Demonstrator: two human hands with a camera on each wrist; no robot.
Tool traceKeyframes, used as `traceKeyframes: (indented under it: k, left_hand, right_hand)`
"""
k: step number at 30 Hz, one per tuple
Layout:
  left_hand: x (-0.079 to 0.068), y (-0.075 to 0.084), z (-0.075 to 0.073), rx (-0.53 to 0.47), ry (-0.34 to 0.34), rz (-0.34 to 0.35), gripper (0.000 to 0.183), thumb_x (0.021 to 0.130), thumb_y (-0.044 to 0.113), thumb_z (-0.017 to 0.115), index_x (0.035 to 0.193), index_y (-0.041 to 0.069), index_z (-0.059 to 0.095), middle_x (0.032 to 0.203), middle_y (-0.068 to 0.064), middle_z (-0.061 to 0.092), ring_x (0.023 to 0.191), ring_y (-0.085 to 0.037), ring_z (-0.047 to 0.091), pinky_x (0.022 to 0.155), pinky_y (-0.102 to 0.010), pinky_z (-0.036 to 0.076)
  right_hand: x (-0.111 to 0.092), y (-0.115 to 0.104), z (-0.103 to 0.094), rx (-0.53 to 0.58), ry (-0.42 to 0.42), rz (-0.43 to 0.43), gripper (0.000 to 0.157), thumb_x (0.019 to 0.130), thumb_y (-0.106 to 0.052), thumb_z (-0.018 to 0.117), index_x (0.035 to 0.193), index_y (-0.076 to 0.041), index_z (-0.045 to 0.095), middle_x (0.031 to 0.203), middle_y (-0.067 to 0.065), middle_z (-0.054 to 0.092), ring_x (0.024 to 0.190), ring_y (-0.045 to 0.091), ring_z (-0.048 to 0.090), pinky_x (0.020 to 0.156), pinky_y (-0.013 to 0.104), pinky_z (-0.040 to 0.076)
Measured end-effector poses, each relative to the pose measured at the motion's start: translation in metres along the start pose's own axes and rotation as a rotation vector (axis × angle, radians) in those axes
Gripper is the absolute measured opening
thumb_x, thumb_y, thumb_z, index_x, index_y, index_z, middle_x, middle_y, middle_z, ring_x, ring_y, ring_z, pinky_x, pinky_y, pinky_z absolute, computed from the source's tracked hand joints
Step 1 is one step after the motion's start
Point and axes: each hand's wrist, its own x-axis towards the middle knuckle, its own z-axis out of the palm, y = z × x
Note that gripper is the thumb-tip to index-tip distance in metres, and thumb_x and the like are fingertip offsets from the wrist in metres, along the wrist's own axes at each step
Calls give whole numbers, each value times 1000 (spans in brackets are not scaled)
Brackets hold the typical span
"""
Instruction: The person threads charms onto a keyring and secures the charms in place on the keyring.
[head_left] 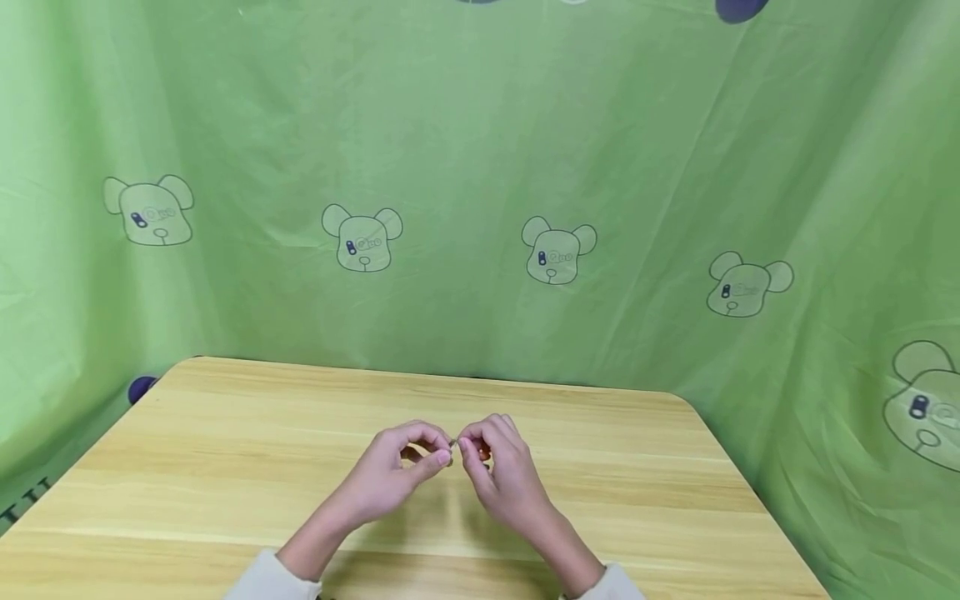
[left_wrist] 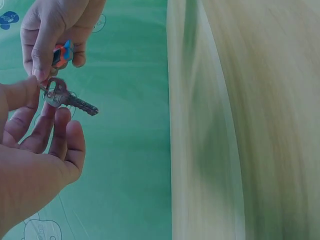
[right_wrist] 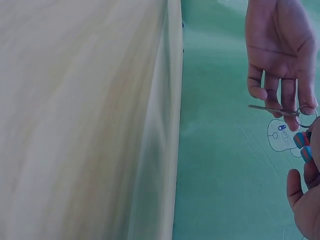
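Observation:
Both hands meet above the table around a metal key on a thin split key ring. My left hand holds the key by its bow end, fingertips right at the ring. The toothed blade sticks out free of the fingers in the left wrist view. My right hand pinches the ring between thumb and forefinger. A small orange and blue keychain charm hangs inside the curl of the right fingers, partly hidden by them. In the head view the key is mostly covered by the fingertips.
A light wooden table with rounded far corners lies beneath the hands. Green curtain cloth printed with bear heads surrounds it at the back and sides. Pale sleeves cover the forearms.

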Motion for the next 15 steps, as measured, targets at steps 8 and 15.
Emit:
traceKeyframes:
  k: [8, 15]
  left_hand:
    - [2, -6, 2, 58, 34, -27, 11, 90, 28, 66, 95, 19, 69, 96, 9, 68, 88, -14, 61, 81, -35, 48]
    - [2, -12, -1, 121, 49, 13, 8, 88, 32, 67, 93, 27, 69, 91, 18, 67, 87, -7, 60, 81, -34, 48]
  right_hand:
    - [1, -1, 0, -82, 13, -109, 9, 96, -11, 53, 91, -7, 59, 82, -6, 50, 77, 10, 42, 64, 14, 38]
    - [1, 0, 2, -112, 14, -136, 7, 95, -10, 54, 92, -6, 59, 83, -6, 51, 77, 9, 42, 66, 12, 36]
